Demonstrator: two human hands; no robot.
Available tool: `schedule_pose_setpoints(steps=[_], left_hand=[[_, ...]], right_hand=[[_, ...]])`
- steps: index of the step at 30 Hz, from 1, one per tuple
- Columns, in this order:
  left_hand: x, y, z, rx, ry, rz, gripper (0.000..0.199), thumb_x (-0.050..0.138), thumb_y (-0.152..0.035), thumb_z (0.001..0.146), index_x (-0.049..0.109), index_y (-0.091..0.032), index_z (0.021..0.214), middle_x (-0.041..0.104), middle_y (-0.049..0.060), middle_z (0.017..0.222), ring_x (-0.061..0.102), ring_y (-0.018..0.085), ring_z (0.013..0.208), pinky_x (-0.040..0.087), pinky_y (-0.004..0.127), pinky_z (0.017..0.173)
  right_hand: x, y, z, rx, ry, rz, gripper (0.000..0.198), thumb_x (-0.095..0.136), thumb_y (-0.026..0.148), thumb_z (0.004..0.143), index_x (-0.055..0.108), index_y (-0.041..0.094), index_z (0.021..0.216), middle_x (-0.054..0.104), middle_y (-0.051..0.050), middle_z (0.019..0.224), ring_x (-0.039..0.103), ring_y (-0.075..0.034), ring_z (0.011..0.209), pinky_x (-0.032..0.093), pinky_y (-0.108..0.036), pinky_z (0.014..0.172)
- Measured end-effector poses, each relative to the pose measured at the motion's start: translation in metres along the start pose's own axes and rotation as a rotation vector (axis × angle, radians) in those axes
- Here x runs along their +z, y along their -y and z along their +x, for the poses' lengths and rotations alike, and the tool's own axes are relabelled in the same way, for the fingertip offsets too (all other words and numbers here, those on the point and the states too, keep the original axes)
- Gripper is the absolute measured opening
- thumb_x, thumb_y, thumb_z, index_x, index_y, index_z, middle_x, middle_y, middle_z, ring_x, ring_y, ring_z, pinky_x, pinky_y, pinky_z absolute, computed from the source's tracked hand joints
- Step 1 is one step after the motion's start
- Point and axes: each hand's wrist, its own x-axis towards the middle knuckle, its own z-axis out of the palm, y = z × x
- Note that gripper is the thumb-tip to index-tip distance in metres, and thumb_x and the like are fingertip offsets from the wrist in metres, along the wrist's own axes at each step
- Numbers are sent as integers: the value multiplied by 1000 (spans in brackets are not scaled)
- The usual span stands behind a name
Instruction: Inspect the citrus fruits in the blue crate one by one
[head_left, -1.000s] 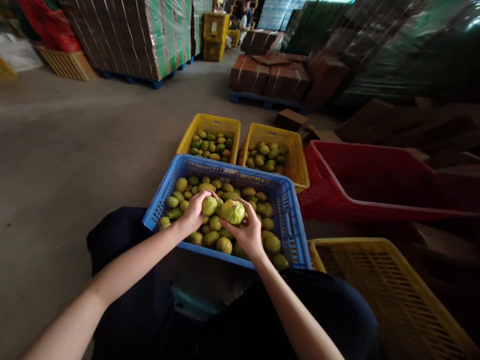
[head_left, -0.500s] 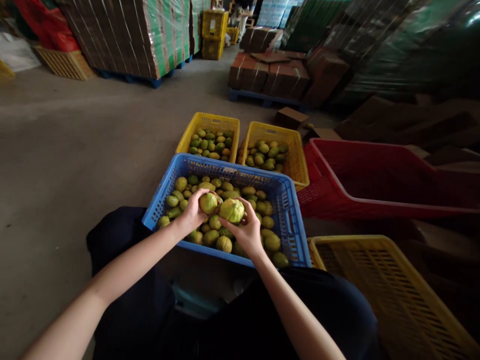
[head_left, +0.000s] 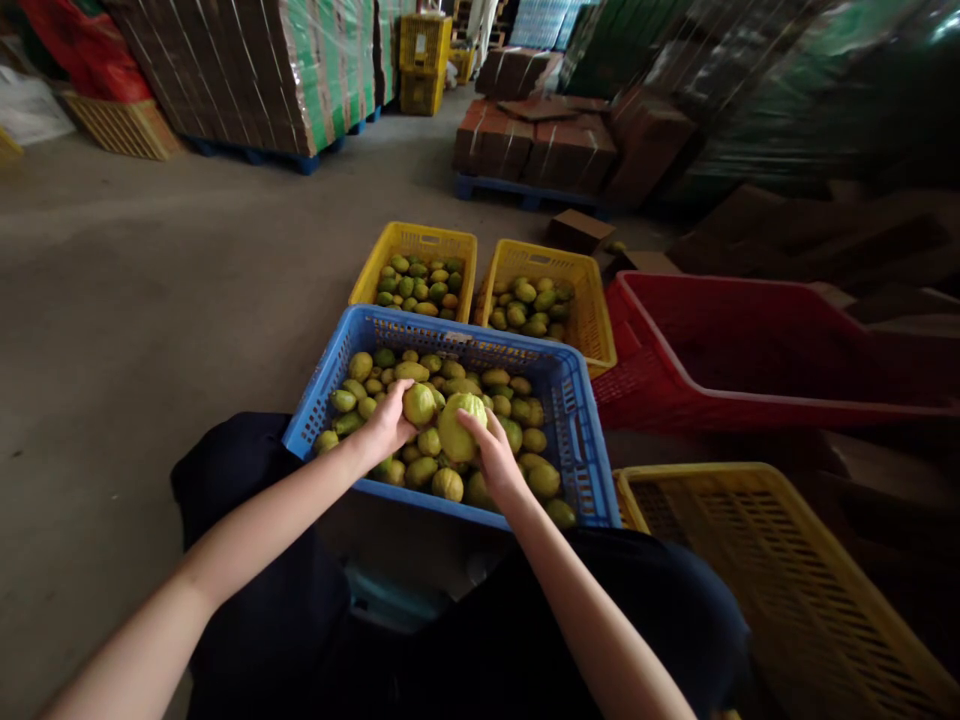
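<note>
Head view: both hands [head_left: 388,422] grip one fruit [head_left: 418,404] apiece.

No word, brand or number can be read for certain. A small pale label [head_left: 459,337] stands on the far wall of the blue crate [head_left: 602,455], too small to make out. Raised marks [head_left: 568,396] on that crate's right end may be characters, but they are blurred. At the back, the upper of the stacked yellow crates [head_left: 435,72] bears a white tag [head_left: 421,43], also illegible.
</note>
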Motion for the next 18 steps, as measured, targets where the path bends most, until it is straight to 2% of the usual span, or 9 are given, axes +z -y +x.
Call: schedule_pose_setpoints(steps=[3,5,8,11,15,18], left_hand=[[-2,2,4,-39,6,6,13,59,-34,84,58,-23,77,67,4,74,68,20,76,55,27,63],[-2,2,4,-34,-11,0,13,56,-32,86,60,-23,79,67,4,72,68,20,74,55,27,62],[-1,0,1,0,-24,23,13,57,-33,84,63,-22,82,66,4,69,67,20,69,55,29,59],[-1,-4,-4,29,34,85,15,60,-33,83,63,-21,75,65,3,65,64,19,62,51,27,53],[0,-7,-12,121,144,172,28,55,-34,84,62,-18,62,62,2,60,57,13,51,42,23,46],[-2,-6,-16,282,148,192,34,55,-34,84,61,-19,54,63,3,59,61,15,59,46,24,55]], right_hand=[[0,0,0,102,0,59,47,73,59,66,57,25,93,71,-4,84,68,-27,76,51,-31,48],[-1,0,-1,61,23,48,44,73,57,67,56,25,93,70,-3,83,68,-27,78,52,-32,52],[-2,0,-1,29,103,44,44,67,53,72,57,27,105,71,-3,93,68,-26,84,55,-34,62],[-2,1,0,20,161,116,51,62,50,72,57,28,117,72,-3,99,68,-27,88,55,-36,66],[-2,1,0,-119,196,130,52,73,43,65,58,28,113,69,-2,105,66,-26,93,55,-38,76],[-2,3,-2,-310,179,-50,60,85,40,57,58,28,109,65,-1,110,62,-26,103,52,-39,91]])
